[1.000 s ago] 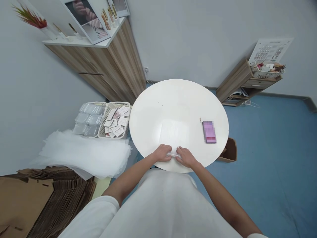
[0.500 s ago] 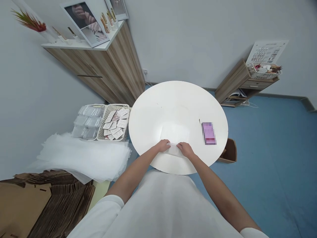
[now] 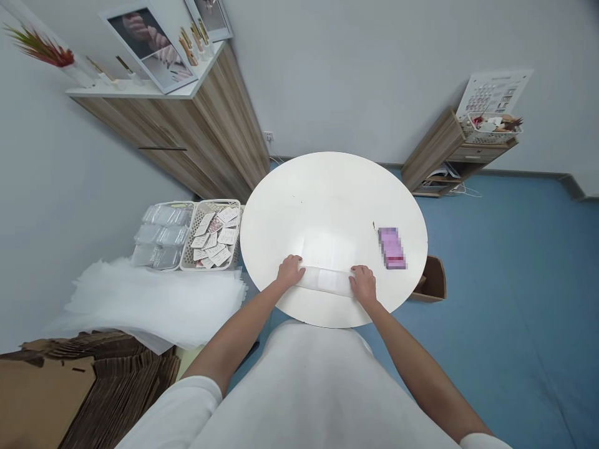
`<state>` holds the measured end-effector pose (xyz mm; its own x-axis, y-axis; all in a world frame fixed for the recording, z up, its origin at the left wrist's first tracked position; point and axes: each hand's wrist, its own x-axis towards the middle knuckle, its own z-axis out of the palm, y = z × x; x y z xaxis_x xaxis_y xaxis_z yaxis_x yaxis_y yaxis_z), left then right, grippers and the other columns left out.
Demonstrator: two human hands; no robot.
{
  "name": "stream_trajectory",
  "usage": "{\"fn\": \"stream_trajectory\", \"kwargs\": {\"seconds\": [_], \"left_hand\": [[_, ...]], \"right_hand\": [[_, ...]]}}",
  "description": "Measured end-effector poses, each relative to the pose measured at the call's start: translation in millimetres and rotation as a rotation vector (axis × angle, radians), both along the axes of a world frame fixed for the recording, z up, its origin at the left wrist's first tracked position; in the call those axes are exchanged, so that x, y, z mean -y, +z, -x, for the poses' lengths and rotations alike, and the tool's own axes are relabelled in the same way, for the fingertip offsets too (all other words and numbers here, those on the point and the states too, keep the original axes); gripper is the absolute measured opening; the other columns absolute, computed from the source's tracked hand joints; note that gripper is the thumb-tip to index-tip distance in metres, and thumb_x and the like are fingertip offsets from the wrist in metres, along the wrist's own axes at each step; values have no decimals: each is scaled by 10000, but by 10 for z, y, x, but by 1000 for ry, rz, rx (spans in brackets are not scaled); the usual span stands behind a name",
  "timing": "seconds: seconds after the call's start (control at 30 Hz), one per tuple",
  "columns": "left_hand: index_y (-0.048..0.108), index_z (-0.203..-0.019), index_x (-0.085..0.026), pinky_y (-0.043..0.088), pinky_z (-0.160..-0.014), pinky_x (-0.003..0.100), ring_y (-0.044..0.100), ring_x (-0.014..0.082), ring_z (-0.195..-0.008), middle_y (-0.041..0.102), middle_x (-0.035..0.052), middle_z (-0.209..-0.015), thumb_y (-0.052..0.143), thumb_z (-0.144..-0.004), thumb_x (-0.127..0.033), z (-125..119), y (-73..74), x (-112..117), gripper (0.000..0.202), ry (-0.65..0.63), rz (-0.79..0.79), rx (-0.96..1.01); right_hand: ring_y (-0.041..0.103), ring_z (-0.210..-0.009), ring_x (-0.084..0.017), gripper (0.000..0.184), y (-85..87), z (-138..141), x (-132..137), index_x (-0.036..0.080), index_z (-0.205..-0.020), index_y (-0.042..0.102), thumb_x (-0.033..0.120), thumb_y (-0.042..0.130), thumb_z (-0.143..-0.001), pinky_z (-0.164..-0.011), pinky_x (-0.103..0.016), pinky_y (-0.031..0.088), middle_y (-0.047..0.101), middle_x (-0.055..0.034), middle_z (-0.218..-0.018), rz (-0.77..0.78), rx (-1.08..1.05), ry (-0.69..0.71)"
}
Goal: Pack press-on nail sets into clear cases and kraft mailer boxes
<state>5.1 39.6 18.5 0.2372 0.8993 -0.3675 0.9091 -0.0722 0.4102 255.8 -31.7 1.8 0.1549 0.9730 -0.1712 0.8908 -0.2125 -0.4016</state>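
A white, translucent packing foam sheet [image 3: 325, 280] lies on the round white table [image 3: 290, 193], its near part folded into a long flat strip. My left hand [image 3: 290, 271] grips the strip's left end, thumb across it and fingers curled at the far edge. At the opposite end, my right hand [image 3: 363, 284] holds on in the same way. A paler rectangular patch shows through the middle of the strip; what it is I cannot make out. The sheet's thin, unfolded part spreads beyond the strip and is hard to tell from the tabletop.
A blurred purple box [image 3: 392, 248] lies on the table's right side. To the left stand a basket of cards [image 3: 213, 240], clear plastic packs [image 3: 161, 234], stacked foam sheets [image 3: 154, 302] and flattened cardboard [image 3: 112, 393]. A brown carton [image 3: 435, 279] sits on the floor.
My hands have moved apart from the middle of the strip, out to its two ends. More of the strip shows between them. The view has shifted slightly.
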Motion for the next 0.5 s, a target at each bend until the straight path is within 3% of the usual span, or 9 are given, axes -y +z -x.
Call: {"fn": "stream_trajectory", "kwargs": {"seconds": [0.1, 0.23, 0.3, 0.5], "left_hand": [[475, -1056, -196, 344, -858, 349, 434, 220, -1049, 475, 81, -1127, 434, -760, -243, -69, 69, 67, 302, -230, -215, 51], [458, -1068, -200, 241, -946, 399, 346, 261, -1145, 403, 91, -1236, 558, -683, -356, -265, 84, 182, 427, -643, -205, 73], [437, -1079, -200, 233, -945, 408, 334, 269, -1154, 383, 97, -1261, 603, -640, -370, -349, 49, 233, 500, -695, -165, 28], [434, -1042, -193, 300, -888, 368, 388, 254, -1108, 407, 93, -1234, 568, -646, -290, -394, 16, 366, 429, -625, -123, 19]], "right_hand": [[403, -1080, -237, 196, 59, 96, 35, 204, -950, 532, 215, 423, -787, -879, -380, 297, 482, -96, -1145, -110, 4, 187], [359, -1137, -257, 277, 90, 255, 34, 213, -942, 506, 343, 565, -704, -912, -414, 267, 427, -99, -1237, -72, -6, 511], [370, -1127, -265, 346, 77, 304, 22, 205, -953, 489, 327, 615, -655, -893, -415, 286, 406, -112, -1258, -26, 21, 568], [438, -1041, -256, 340, 86, 308, 43, 199, -944, 481, 278, 608, -640, -818, -373, 347, 452, -108, -1193, 52, -5, 579]]}}
